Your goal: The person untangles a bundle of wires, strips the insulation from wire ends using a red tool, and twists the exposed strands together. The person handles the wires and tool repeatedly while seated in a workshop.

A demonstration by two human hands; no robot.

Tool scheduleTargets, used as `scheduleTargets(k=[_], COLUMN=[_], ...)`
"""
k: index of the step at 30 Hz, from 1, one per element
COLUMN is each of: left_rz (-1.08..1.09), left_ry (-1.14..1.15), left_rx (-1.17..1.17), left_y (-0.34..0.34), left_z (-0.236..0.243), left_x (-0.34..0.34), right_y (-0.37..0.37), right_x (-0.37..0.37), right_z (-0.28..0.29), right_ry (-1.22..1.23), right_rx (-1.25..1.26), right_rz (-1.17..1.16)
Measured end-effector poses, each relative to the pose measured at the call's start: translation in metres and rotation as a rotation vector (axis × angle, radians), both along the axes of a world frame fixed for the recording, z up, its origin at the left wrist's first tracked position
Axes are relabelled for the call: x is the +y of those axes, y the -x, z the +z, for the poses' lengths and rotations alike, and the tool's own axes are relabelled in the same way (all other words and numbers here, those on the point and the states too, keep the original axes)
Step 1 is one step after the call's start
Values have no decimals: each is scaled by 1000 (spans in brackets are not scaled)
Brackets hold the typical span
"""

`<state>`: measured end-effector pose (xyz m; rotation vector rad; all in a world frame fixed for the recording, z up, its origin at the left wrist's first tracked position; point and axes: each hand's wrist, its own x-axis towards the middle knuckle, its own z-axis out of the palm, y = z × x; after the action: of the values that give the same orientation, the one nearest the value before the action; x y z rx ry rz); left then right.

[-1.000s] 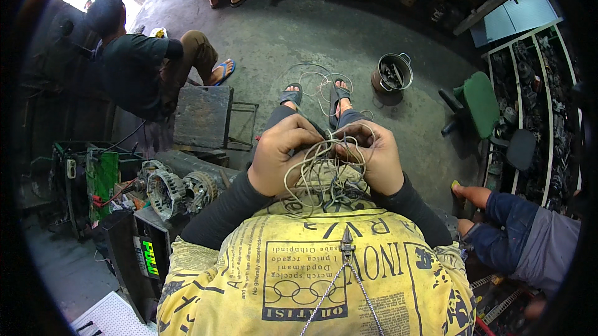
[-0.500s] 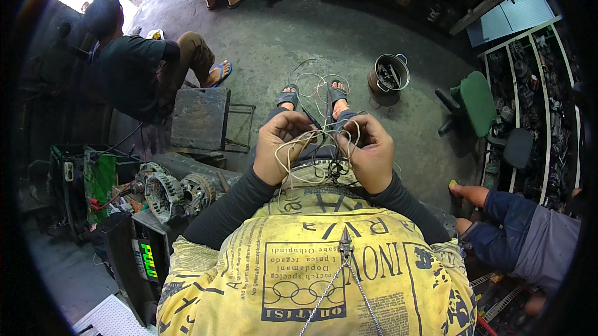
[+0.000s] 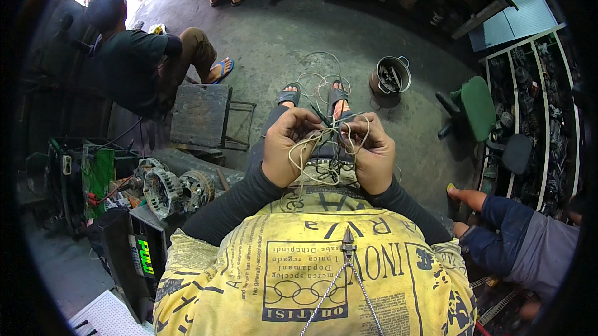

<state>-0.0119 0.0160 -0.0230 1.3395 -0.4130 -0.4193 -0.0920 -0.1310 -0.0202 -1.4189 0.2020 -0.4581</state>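
A tangle of thin cream and black wires (image 3: 322, 178) hangs between my hands, in front of my lap. My left hand (image 3: 284, 152) is closed on the tangle's left side, with its fingertips pinching the strands and cream loops spilling below. On the other side my right hand (image 3: 375, 156) also pinches the wires, and a cream loop curves over its fingers. The two sets of fingertips are close together, and the exact strand in each pinch is hidden. Long loops of pale wire (image 3: 316, 77) trail down to the floor around my sandals.
A metal pot (image 3: 392, 75) with dark parts stands ahead right, near a green chair (image 3: 475, 109). To my left are a low wooden stool (image 3: 199, 109) and alternator housings (image 3: 163, 191). One person (image 3: 124, 65) sits far left; another (image 3: 507, 230) is at the right beside shelving (image 3: 539, 118).
My hands have shifted slightly while still gripping the wires. The loops between them and on the floor have changed shape, and the view has moved a little.
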Motion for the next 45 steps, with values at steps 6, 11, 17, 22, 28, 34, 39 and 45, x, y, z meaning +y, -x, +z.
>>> scheduleTargets(k=[6, 11, 17, 22, 28, 34, 39, 45], left_rz=[-51, -178, -108, -106, 117, -486, -425, -526], left_ry=[60, -51, -6, -412, -204, -298, -445, -529], left_rx=[-212, -419, -203, -395, -250, -895, -772, -401], left_y=[-10, -18, -9, -35, -40, -29, -40, -41], left_z=[1, -6, -18, -20, 13, 41, 23, -12], left_x=[-3, 0, -11, 16, 39, -1, 11, 23], right_y=[-2, 1, 0, -6, -11, -20, -13, -17], right_x=[2, 2, -13, -25, -20, -6, -12, -5], right_z=[2, 8, -1, -19, -24, -10, 6, -2], right_ry=[63, -93, 257, 90, -181, 382, 512, 337], right_rx=[-20, 85, 227, 328, 327, 168, 252, 110], right_rz=[16, 121, 43, 62, 159, 287, 287, 358])
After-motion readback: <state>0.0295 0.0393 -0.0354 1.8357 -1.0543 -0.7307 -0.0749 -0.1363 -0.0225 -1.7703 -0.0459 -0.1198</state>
